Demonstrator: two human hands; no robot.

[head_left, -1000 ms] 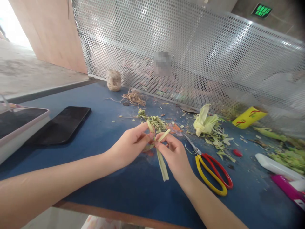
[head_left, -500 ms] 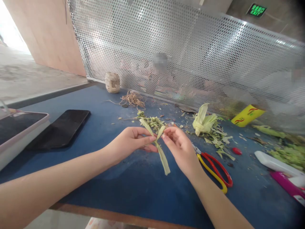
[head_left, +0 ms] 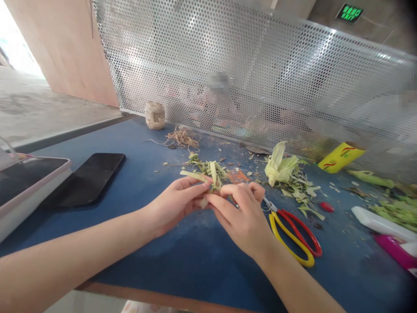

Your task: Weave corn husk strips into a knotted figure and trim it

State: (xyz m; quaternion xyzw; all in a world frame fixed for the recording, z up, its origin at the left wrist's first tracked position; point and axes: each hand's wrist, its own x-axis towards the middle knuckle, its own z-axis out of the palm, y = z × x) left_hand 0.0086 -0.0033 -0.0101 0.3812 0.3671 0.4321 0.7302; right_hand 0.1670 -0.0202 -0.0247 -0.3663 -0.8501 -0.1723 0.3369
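1. Over the near edge of the blue-topped table (head_left: 195,265), the left forearm slants inward; the left hand (head_left: 174,204) has its thumb pressed along curled fingers, pinching a flat, pale-green leafy strip (head_left: 192,174).
2. The right hand (head_left: 244,211) is arched, knuckles up, its fingertips close against the left's; I can't tell whether they grip the strip.
3. The strip is above the table's middle, one end upright, another pointing left.
4. Metal scissors with red and yellow handles (head_left: 274,212) lie just right, handles toward the near edge.
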